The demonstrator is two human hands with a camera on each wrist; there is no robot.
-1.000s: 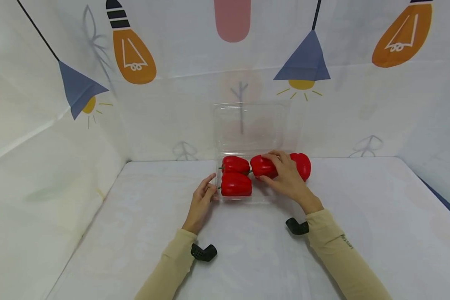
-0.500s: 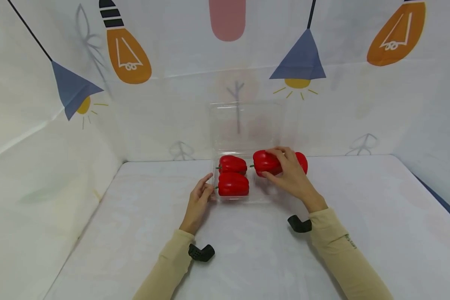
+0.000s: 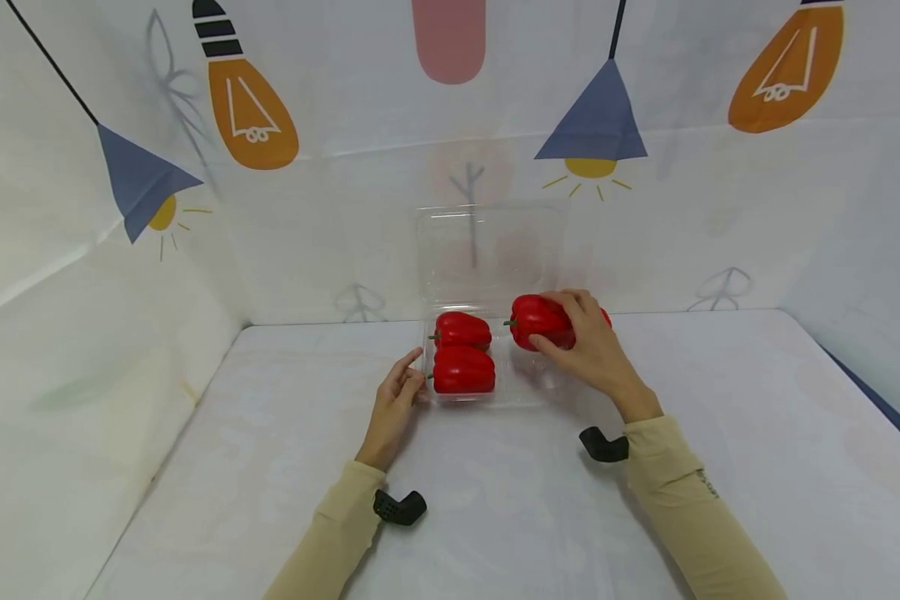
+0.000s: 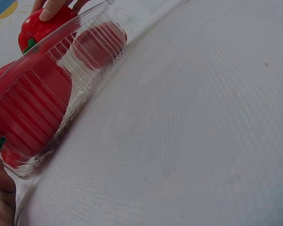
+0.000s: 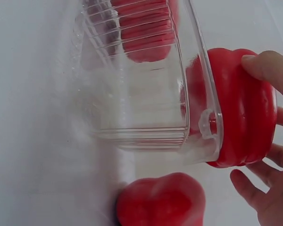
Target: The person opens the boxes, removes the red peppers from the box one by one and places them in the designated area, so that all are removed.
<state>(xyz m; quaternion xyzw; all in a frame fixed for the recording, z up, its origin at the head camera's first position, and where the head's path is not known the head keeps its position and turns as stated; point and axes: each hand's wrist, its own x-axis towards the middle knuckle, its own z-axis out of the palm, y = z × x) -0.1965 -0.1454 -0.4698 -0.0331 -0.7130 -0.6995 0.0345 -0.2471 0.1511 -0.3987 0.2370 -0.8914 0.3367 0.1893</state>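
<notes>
A red bell pepper (image 3: 536, 321) with a green stem is gripped by my right hand (image 3: 596, 350), thumb on the near side. The right wrist view puts this pepper (image 5: 240, 108) at the rim of the clear plastic container (image 5: 132, 103), over its right end. Inside the container's left half lie two more red bell peppers, a rear one (image 3: 461, 329) and a front one (image 3: 463, 371), stems leftward. My left hand (image 3: 392, 412) holds the container's left edge; its fingertips are partly hidden. Beyond my right hand, another red bell pepper (image 5: 162, 202) rests outside the container.
The container's transparent lid (image 3: 450, 229) stands raised against the patterned back cloth (image 3: 330, 225). White cloth (image 3: 487, 500) covers the table. A black wrist device (image 3: 400, 507) sits on the left cuff, another black device (image 3: 604, 445) on the right.
My right hand has lifted its bell pepper and shifted it up and right, away from the two in the container. The left hand stays at the container's edge. The head view has shifted slightly.
</notes>
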